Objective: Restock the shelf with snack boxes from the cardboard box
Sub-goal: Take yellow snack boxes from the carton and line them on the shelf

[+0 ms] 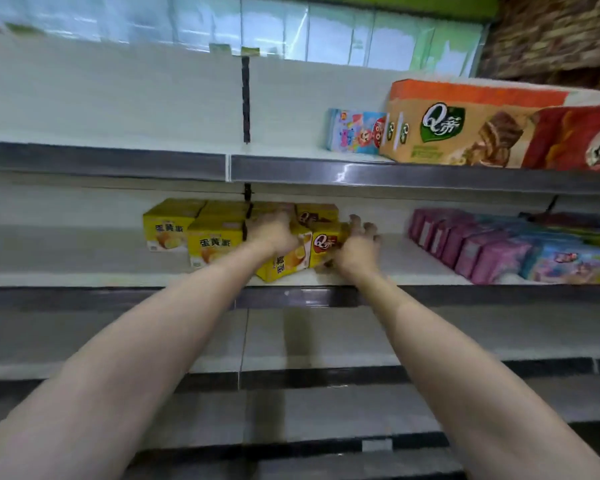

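Several yellow snack boxes point(212, 242) stand in a cluster on the middle shelf point(84, 268). My left hand point(274, 233) lies over the top of a tilted yellow box point(286, 263) at the front of the cluster. My right hand point(359, 247) is at the right side of a yellow and brown box point(324, 244), fingers spread and slightly curled against it. Both arms reach forward from below. The cardboard box is out of view.
The upper shelf point(361, 174) carries a large orange cake box point(458, 129), a small blue box point(352, 131) and red packs. Purple and blue packs point(492, 249) fill the middle shelf's right part. Lower shelves point(326, 372) sit below my arms.
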Tool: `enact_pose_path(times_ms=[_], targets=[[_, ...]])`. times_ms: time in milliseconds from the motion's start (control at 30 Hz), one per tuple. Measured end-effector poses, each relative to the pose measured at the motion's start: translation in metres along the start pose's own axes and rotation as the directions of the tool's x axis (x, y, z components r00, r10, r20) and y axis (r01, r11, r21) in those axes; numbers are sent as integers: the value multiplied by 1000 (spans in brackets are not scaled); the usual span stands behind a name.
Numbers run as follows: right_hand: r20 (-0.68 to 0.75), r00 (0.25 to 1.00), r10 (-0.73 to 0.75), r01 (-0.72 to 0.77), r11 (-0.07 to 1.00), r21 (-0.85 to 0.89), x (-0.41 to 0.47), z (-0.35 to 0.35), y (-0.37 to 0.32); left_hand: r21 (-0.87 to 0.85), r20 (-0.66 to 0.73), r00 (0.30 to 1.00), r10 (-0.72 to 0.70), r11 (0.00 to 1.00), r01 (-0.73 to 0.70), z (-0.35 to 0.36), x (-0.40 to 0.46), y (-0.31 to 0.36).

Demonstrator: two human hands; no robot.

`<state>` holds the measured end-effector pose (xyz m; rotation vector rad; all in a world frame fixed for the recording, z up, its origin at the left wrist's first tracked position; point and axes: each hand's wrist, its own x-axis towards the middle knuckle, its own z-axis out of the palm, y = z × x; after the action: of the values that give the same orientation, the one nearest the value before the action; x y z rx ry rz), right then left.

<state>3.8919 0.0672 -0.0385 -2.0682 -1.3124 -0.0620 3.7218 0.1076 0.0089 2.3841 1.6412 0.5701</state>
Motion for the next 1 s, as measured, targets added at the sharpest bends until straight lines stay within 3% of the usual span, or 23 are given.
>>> enact_pose_path(times_ms=[100, 167, 333, 533, 667, 1000], targets=[[101, 942, -319, 334, 902, -275, 7, 5, 9, 53, 17, 999, -47, 998, 46, 11, -5, 6], [166, 890, -426, 457, 827, -329, 15, 9, 14, 84, -16, 999, -47, 995, 48, 13, -8, 10], [147, 864, -481, 502, 808, -309, 23, 10, 20, 107, -66, 996, -61, 992, 68, 25, -9, 6], [181, 881, -438, 467, 867, -176, 33, 15, 7, 184, -78, 995, -68, 980, 81, 27, -3, 9], [226, 879, -421, 463, 867, -184, 53, 25, 2, 142, -67, 997, -49, 988, 58, 28, 4, 0], [172, 884, -434, 466, 843, -268, 66, 62, -8, 148, -88, 996, 10, 989, 3, 32, 11, -14]])
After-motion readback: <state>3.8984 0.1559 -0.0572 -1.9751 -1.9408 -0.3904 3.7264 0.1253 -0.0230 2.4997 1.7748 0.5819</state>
